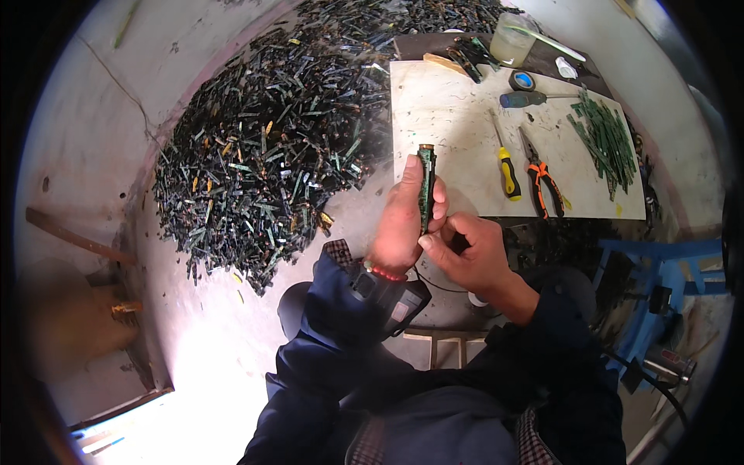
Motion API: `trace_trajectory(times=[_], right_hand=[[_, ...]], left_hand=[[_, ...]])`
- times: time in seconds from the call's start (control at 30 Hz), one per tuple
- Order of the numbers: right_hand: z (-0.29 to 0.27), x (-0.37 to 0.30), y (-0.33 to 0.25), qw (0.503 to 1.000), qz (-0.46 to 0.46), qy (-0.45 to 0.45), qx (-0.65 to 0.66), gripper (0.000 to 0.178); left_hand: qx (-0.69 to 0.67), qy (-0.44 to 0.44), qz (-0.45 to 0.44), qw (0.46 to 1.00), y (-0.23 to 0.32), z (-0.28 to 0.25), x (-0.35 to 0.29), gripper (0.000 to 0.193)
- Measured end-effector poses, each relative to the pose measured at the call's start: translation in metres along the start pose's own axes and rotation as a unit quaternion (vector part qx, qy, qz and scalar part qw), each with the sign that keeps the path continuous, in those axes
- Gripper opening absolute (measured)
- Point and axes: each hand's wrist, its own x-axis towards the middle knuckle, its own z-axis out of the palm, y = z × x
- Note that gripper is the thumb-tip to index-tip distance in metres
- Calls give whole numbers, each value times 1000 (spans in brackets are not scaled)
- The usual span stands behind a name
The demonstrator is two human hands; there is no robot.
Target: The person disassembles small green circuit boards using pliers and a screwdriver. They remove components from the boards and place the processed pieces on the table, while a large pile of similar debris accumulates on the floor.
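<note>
A narrow dark-green circuit board strip [426, 182] with a copper-coloured top end stands nearly upright in my left hand [397, 225]. The left thumb lies along one side of it and the fingers curl round the other. My right hand [479, 252] is closed in a pinch at the strip's lower end, where the fingertips hide the detail. On the pale board beyond lie a yellow-and-black screwdriver [508, 174] and long-nose pliers [541, 174] with orange-and-black handles, both apart from my hands.
A large heap of similar strips [271, 147] covers the floor at left. The pale board [457, 116] carries a bundle of green strips [606, 139], a second screwdriver [523, 99] and a tape roll [522, 80]. Behind stands a cloudy plastic cup [511, 43]; a blue stool [659, 271] is at right.
</note>
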Motion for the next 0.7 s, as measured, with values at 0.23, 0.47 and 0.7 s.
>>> trace_trajectory(times=[0.23, 0.47, 0.7], right_hand=[[16, -8, -15, 995, 52, -60, 63, 22], [-16, 7, 3, 976, 112, -16, 187, 17], [-77, 35, 13, 913, 237, -101, 315, 13]], left_hand=[[88, 77, 22, 993, 3, -4, -5, 64], [-8, 21, 11, 1000, 4, -3, 1, 67], [22, -8, -1, 1000, 6, -4, -1, 58]])
